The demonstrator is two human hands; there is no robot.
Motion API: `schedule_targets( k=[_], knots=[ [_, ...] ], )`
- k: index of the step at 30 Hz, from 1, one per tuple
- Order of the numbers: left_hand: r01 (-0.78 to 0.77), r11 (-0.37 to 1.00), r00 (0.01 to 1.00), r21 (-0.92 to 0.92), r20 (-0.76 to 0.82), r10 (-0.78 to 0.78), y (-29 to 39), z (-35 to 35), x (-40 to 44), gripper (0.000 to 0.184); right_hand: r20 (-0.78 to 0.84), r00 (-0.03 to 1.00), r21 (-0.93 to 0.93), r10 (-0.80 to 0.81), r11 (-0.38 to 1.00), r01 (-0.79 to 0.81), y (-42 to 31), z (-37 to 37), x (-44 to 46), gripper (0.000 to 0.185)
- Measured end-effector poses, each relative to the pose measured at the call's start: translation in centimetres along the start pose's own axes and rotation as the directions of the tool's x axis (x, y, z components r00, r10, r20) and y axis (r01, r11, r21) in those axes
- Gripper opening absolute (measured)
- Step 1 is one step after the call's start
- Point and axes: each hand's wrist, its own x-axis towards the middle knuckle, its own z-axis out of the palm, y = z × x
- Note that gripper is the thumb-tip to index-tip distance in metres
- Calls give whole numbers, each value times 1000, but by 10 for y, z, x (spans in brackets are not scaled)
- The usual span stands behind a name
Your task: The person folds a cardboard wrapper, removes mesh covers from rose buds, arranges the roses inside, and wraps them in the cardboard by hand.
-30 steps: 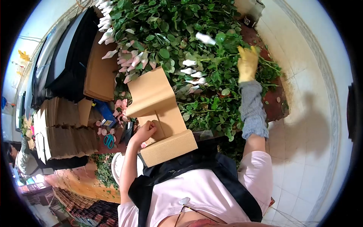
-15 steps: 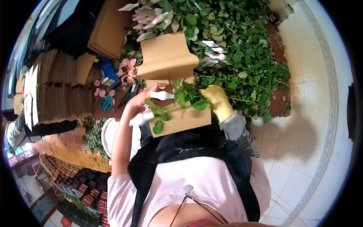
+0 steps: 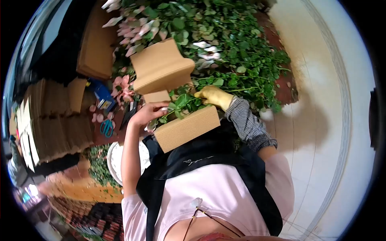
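My bare left hand [image 3: 149, 114] curves over the head end of the rose stems [image 3: 183, 105], its fingertips at a white-netted bud [image 3: 164, 109]. The stems and leaves lie across the folded corrugated cardboard [image 3: 188, 127], whose other flap [image 3: 161, 66] stands up behind them. On the right, my right hand [image 3: 213, 95], in a yellow glove, has its fingers closed round the stem end. Several more white-netted buds [image 3: 209, 50] lie on the leafy pile beyond the cardboard.
A large heap of leafy stems [image 3: 233, 36] covers the far table. At left are stacked cardboard sheets [image 3: 60, 124], teal scissors [image 3: 107, 127], a blue box [image 3: 100, 95] and pink petals [image 3: 122, 89]. A white tub [image 3: 116, 160] stands below the table edge.
My gloved right hand has come from the stem pile to the cardboard, bringing rose stems. The stems now sit lower between the cardboard flaps, and my left hand has moved onto their heads.
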Motion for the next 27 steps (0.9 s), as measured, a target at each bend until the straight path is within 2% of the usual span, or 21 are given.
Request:
schedule_targets(
  k=[1,5,6,8,9,10,11,12,13,14,15,16,17,18,19,20,22,24,25,26,27],
  knots=[
    [32,996,999,88,-2,-32,1,-1,0,36,-82,996,95,-20,995,27,4,3,-6,28],
    [20,1000,998,5,-61,-20,-9,5,-3,29,-357,934,304,4,946,112,13,24,-31,20],
    [22,1000,997,-3,-70,-23,-12,7,-2,29,-347,937,65,-35,996,62,-24,-14,-57,20],
    [-24,997,998,-72,-61,20,-19,9,-4,29,-601,734,-249,-315,947,203,-42,-36,-77,21],
    [-68,997,994,-49,-87,63,-19,11,-5,30,-601,752,-209,-269,962,177,-55,-47,-87,22],
    [-83,990,991,-114,-118,69,-14,15,-9,30,-599,769,-167,-222,974,151,-67,-56,-95,22],
    [-35,986,993,-165,-115,16,-11,16,-12,30,-636,723,-223,-269,961,162,-76,-58,-98,20],
    [12,976,993,-215,-109,-36,-10,13,-13,30,-633,724,-215,-275,960,178,-79,-59,-99,20],
    [-67,971,995,-229,-87,48,-23,8,-10,32,-631,720,-194,-288,958,213,-78,-60,-102,23],
    [-11,991,993,-137,-116,-4,-19,8,-12,31,-627,719,-172,-300,953,248,-76,-61,-105,27],
    [-50,996,990,-75,-136,40,-22,11,-11,30,-596,758,-129,-263,964,233,-71,-66,-105,24],
    [-91,996,984,-10,-152,89,-24,13,-11,30,-665,688,-133,-291,952,275,-66,-72,-107,18],
    [29,1000,982,10,-186,-26,-19,11,-15,31,-726,611,-145,-317,938,314,-61,-78,-109,15],
    [31,999,981,8,-190,-29,-20,12,-16,31,-790,541,-151,-288,947,284,-58,-79,-111,15],
    [40,997,974,63,-226,-25,-21,12,-16,32,-791,540,-148,-287,947,286,-56,-78,-107,15],
    [53,991,967,122,-255,-20,-24,12,-17,33,-763,588,-176,-271,961,214,-53,-76,-101,16],
    [183,982,967,-39,-176,-187,1,18,-17,36,-695,695,-161,-184,982,100,-32,-62,-84,27],
    [2,1000,974,-6,-227,-3,-13,28,-13,36,-653,758,-158,4,977,-141,-36,-58,-77,25],
    [-73,995,962,68,-260,88,-19,34,-13,33,-653,757,-157,1,978,-137,-23,-51,-67,25],
    [-95,964,947,248,-277,165,-13,40,-17,30,-534,836,-187,126,947,-262,2,-37,-51,26],
    [-117,961,945,249,-271,185,-17,45,-18,29,-407,874,-230,265,896,-379,22,-21,-41,27]
  ],
)
